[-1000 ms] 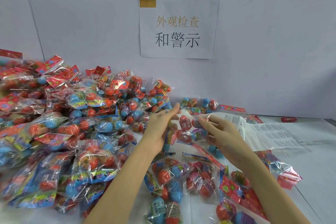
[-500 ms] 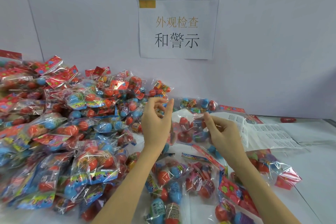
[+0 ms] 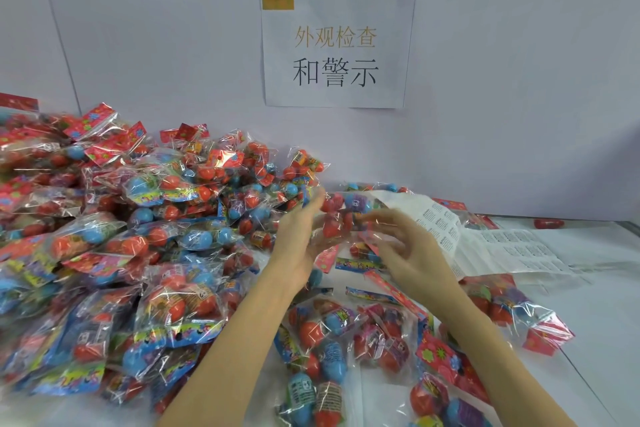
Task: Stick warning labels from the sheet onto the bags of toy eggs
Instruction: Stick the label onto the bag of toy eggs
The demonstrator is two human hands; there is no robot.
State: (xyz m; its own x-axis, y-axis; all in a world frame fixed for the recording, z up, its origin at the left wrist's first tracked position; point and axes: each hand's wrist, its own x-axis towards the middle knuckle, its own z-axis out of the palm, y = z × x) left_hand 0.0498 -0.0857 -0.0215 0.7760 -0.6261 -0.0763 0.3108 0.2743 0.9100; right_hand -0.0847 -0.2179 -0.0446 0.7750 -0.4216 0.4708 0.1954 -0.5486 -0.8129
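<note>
Heap of bags (image 3: pixel 114 253) fills my left; label sheet (image 3: pixel 485 243) lies right, curled. Between them, one bag (image 3: pixel 341 218) rests against my left hand (image 3: pixel 301 236), fingers straight. Right hand (image 3: pixel 412 250) blurred; grip unclear. I should flatten the film, then press the label from its centre outward.
</note>
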